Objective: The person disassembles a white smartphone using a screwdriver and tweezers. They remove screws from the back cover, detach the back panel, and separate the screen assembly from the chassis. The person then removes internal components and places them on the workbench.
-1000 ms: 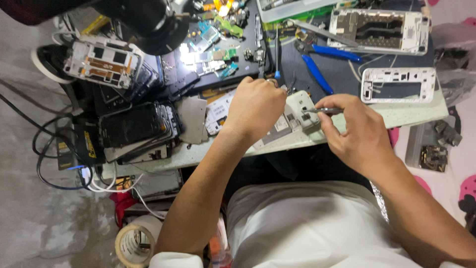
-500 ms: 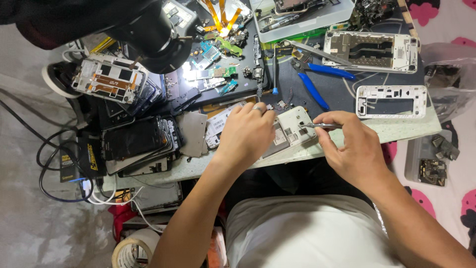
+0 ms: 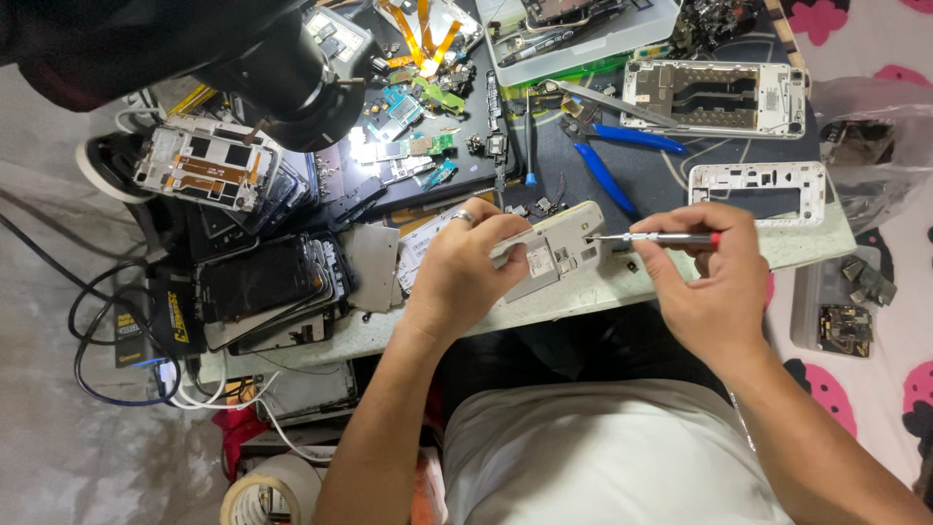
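Left hand (image 3: pixel 466 267) grips a pale opened phone body (image 3: pixel 559 255); right hand (image 3: pixel 714 282) pinches a slim red-tipped screwdriver (image 3: pixel 651 237) against it, blue-handled pliers (image 3: pixel 603 156) lying just beyond on the cluttered surface (image 3: pixel 583 297).

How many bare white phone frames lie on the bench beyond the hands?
2: one white frame at the far right edge, above the blue-handled pliers, and another white frame just beyond the right hand. Others may lie hidden in the clutter.

Blue pliers (image 3: pixel 604 167) and white frame (image 3: pixel 758 190) crowd bench behind hands; near edge (image 3: pixel 583 301) open.
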